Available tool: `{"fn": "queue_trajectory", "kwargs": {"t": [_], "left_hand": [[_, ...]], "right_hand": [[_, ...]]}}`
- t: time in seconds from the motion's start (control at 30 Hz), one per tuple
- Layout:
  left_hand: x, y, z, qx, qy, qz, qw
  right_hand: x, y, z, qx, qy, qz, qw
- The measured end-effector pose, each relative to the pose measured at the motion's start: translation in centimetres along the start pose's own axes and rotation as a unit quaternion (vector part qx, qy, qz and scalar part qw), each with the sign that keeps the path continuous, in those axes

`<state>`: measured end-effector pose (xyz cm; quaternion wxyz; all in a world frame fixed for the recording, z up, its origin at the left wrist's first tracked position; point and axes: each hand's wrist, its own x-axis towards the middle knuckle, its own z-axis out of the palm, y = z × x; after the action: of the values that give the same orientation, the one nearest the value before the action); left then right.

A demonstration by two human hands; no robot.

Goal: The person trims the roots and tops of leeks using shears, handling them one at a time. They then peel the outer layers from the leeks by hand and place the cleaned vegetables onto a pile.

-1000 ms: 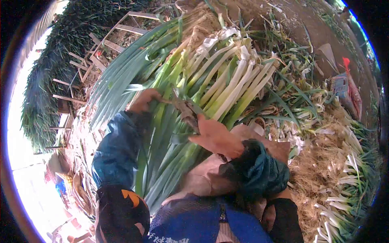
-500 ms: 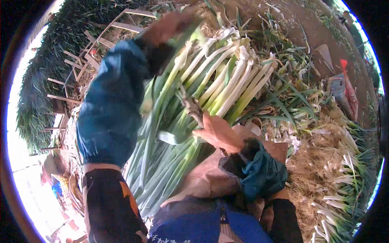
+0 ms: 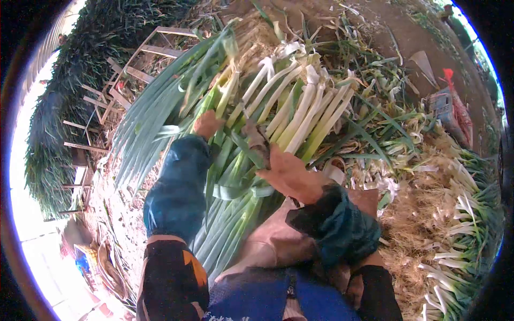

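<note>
Right hand (image 3: 292, 174) clamped on dark tool (image 3: 256, 140), left hand (image 3: 208, 125) curled beside its tip, can't tell if gripping; leeks (image 3: 308, 112) lie beyond and between both grips, loose leaves (image 3: 230, 191) below could snag tool, deflect tip into fingers.

Leeks (image 3: 308, 115) and stripped leaves (image 3: 377, 125) cover brown ground (image 3: 415, 40).

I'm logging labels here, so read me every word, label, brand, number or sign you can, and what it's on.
None can be read.
Blue garment: white characters, cut off by the lower edge.
Bag at right: print too small and blurred.
Yellow-and-blue package at left: too blurred to tell.
</note>
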<state>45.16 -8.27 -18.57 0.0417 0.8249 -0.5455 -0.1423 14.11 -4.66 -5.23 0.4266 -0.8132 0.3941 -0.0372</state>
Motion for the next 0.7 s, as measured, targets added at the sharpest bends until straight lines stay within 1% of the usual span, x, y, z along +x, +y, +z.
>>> {"fn": "queue_trajectory", "kwargs": {"t": [0.03,0.1,0.13,0.2,0.23,0.33,0.37,0.43,0.53,0.57,0.63,0.67,0.7], "left_hand": [[2.2,-2.5,2.3,-0.008,-0.010,0.034,0.999],[0.8,0.0,-1.6,-0.203,-0.073,0.004,0.976],[-0.8,1.4,-2.8,-0.235,-0.075,0.030,0.969],[-3.2,3.2,-4.1,-0.298,-0.083,0.078,0.948],[-4.4,4.3,-5.2,-0.202,-0.089,0.093,0.971],[-7.6,4.7,-2.7,-0.165,-0.022,0.080,0.983],[-8.8,5.1,-2.5,-0.191,-0.034,0.076,0.978],[-10.9,6.8,-2.9,-0.248,-0.054,0.069,0.965],[-13.4,8.4,-3.9,-0.255,0.060,0.131,0.956],[-12.8,8.8,-4.4,-0.225,-0.037,0.104,0.968],[-12.0,7.3,-1.2,-0.268,-0.033,0.077,0.960],[-12.1,7.9,-1.4,-0.288,-0.031,0.066,0.955],[-12.5,8.1,-1.7,-0.279,-0.034,0.060,0.958]], "right_hand": [[0.0,-0.4,0.0,-0.007,-0.008,0.015,1.000],[0.1,-0.4,0.2,-0.002,0.003,-0.011,1.000],[0.1,-0.2,0.4,0.000,0.007,-0.022,1.000],[0.4,0.3,0.1,-0.005,0.008,0.010,1.000],[0.6,0.5,-0.1,-0.007,0.006,0.027,1.000],[1.1,1.6,-1.0,-0.007,0.058,0.087,0.994],[1.2,2.1,-0.8,-0.017,0.075,0.069,0.995],[0.3,1.0,-1.0,-0.029,0.062,0.063,0.996],[-1.3,1.0,-0.1,-0.036,0.026,0.044,0.998],[-1.5,1.1,0.1,-0.036,0.011,0.036,0.999],[-1.2,1.0,-0.1,-0.047,0.009,0.050,0.998],[-0.9,0.9,-0.3,-0.051,0.010,0.058,0.997],[-0.6,1.0,-0.5,-0.045,0.026,0.063,0.997]]}}
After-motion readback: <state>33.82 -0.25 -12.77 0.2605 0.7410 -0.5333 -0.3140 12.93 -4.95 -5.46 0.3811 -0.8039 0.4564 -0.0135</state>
